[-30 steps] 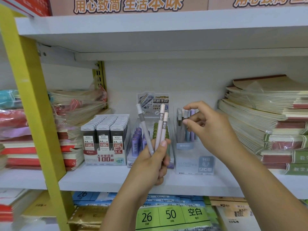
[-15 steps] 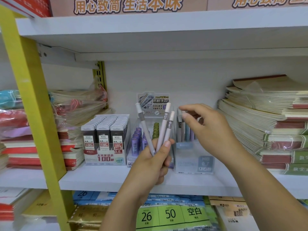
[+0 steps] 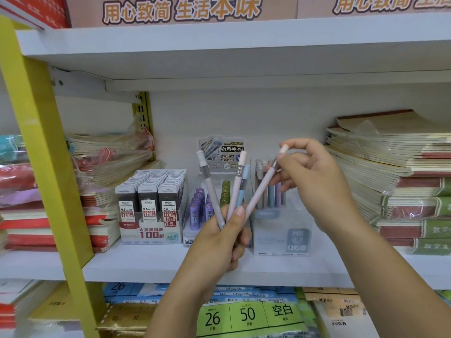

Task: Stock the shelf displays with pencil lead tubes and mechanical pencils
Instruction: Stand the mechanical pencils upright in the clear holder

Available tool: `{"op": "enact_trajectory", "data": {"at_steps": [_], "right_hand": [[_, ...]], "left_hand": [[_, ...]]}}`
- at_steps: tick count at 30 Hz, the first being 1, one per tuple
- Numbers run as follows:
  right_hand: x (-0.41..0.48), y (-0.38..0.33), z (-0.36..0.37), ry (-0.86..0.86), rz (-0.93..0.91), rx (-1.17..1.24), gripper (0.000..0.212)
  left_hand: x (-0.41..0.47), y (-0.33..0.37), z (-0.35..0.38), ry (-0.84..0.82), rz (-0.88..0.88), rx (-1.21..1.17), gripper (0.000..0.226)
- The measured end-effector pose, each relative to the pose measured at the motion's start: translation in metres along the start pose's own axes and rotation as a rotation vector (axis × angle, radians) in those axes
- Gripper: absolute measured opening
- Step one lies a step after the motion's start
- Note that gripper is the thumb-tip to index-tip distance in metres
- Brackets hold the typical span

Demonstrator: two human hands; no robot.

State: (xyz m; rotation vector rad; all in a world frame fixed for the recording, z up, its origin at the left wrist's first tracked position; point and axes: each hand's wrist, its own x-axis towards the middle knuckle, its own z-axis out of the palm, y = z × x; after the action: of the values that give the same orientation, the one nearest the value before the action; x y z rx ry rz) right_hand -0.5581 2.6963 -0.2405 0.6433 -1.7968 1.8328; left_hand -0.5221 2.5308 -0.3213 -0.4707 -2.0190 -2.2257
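while the pink pencil (image 3: 261, 189) was pinched near its cap between the thumb and curled fingers of the right hand (image 3: 314, 176), its lower end sat in the left hand (image 3: 219, 242), whose fingers were wrapped round three more pencils (image 3: 235, 186). a crooked pull would likely drag those loose and drop them by the clear pencil box (image 3: 275, 230) just behind.

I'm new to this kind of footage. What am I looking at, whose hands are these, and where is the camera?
No machine: a person's two bare hands, filmed by one camera worn on the head, looking forward and down at a shop shelf. The left hand grips a fan of mechanical pencils; the right hand pinches the upper end of one pink pencil in it. On the shelf stand a box of lead tubes, a clear pencil display and stacked notebooks.
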Motion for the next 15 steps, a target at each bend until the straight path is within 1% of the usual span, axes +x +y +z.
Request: {"op": "enact_trajectory", "data": {"at_steps": [4,6,8,11,15], "right_hand": [[0.002,-0.006,-0.011,0.201,-0.203,0.016,0.019],[0.0,-0.008,-0.016,0.288,-0.326,-0.058,0.02],[-0.001,-0.008,-0.018,0.334,-0.412,-0.148,0.02],[0.0,-0.001,-0.022,0.292,-0.443,-0.29,0.017],[0.005,0.013,-0.025,0.14,-0.352,-0.457,0.025]], "left_hand": [[0.002,-0.001,0.0,0.005,-0.005,-0.008,0.026],[0.003,-0.001,0.0,0.012,-0.006,-0.011,0.025],[0.003,-0.001,0.0,0.021,-0.012,-0.02,0.025],[0.003,-0.002,0.0,0.028,-0.012,-0.02,0.025],[0.003,-0.003,-0.001,0.031,-0.009,-0.02,0.025]]}}
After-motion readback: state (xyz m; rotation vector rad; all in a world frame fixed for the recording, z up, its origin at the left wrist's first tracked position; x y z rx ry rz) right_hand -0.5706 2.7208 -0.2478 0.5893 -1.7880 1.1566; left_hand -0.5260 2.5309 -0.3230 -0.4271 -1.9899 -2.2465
